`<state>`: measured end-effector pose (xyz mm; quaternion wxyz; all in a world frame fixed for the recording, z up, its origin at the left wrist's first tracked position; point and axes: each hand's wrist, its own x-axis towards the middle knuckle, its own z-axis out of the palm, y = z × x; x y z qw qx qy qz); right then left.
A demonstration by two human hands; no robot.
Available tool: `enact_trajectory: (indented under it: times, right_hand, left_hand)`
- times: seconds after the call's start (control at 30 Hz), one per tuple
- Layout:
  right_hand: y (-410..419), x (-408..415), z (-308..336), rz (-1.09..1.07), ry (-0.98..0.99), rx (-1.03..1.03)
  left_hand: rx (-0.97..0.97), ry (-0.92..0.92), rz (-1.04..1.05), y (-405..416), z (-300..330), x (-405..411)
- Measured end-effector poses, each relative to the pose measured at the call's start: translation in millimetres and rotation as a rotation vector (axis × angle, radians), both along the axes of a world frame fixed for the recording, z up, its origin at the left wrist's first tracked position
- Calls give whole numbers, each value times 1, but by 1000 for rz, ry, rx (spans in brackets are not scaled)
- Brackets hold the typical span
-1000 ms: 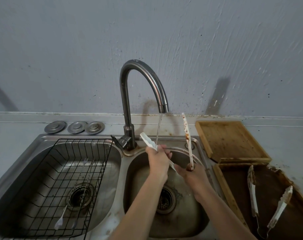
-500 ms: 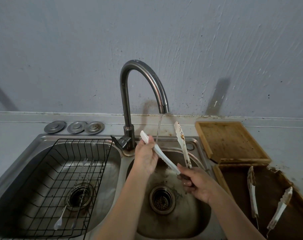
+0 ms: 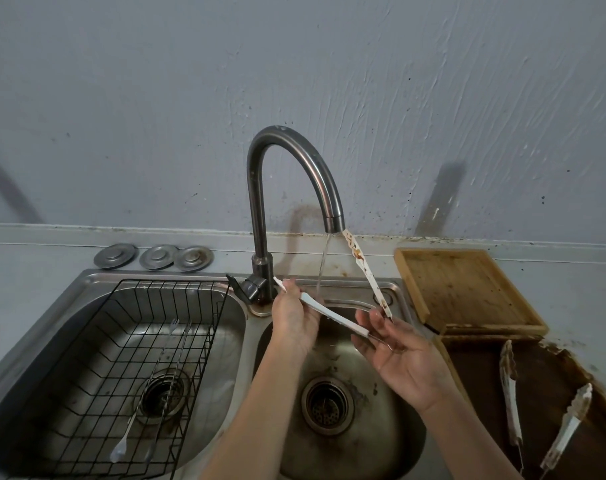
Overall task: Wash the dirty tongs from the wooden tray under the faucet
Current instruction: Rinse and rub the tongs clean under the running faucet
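The rinsing step is being carried out: a pair of white tongs (image 3: 332, 315) is being held spread open over the right-hand sink basin (image 3: 381, 455), with water being run from the faucet (image 3: 296, 161) between its two arms. The cleaner arm is being gripped by the left hand (image 3: 294, 320), fingers curled round it near its tip, at about nine o'clock from the stream. The hinge end is being cradled in the right hand (image 3: 403, 358), whose fingers are lying loosely spread; whether they are closing on the hinge cannot be told. The stained arm (image 3: 365, 271) is being pointed up toward one o'clock, just beside the spout and apparently out of the flow. Judging from this, the sauce-marked arm is next needing to be brought under the water and rubbed. Two more soiled tongs (image 3: 509, 393) are lying in the dark wooden tray (image 3: 448, 355) at four o'clock, well apart from both hands.
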<state>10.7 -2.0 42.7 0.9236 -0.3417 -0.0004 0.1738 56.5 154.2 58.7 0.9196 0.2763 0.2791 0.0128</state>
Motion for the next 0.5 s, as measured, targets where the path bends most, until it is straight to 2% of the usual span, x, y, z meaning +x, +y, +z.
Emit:
enact_trajectory:
  times: [0.13,0.3,0.37,0.43,0.5]
  right_hand:
    - [9,7,2,-49,113,170]
    - [29,16,16,-151,171,262]
    - [25,17,19,-144,147,298]
    - [19,17,18,-109,112,250]
    - [16,18,19,-100,71,119]
  left_hand:
    - [-32,-23,-13,-5,-3,-2]
    - [-39,-144,-249,-32,1,-23]
    - [41,-193,-314,-26,-2,-22]
    - [129,-194,-384,-15,-6,-20]
    - [162,-141,-372,-7,-8,-18]
